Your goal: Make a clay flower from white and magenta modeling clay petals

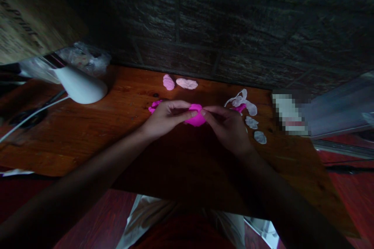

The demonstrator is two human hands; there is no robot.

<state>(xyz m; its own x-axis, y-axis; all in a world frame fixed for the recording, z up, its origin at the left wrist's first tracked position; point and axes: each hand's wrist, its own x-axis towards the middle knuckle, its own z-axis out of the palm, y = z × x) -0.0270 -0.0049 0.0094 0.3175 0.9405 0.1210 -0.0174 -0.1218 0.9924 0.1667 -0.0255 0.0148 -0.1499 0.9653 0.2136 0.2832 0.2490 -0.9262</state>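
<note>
A bright pink petal-like piece (pixel 195 118) is pinched between both hands above the wooden table; whether it is paper, cloth or clay I cannot tell. My left hand (pixel 168 118) is closed on its left edge, thumb on top. My right hand (pixel 229 126) grips the upper right edge between thumb and fingers. Beside the left hand lies a crumpled bright pink piece (pixel 154 106), partly hidden by it. Just past the right hand are a thin whitish piece (pixel 249 106), a small magenta piece (pixel 239 107) and pale rounded pieces (pixel 260 137).
Two light pink clumps, one pinker (pixel 168 82) and one paler (pixel 187 83), lie at the back by the dark brick wall (pixel 189 19). At left are a white conical object (pixel 82 85) with a cable, clear plastic (pixel 87 58) and a cardboard box (pixel 32 19). A blurred-out item (pixel 290 113) sits right.
</note>
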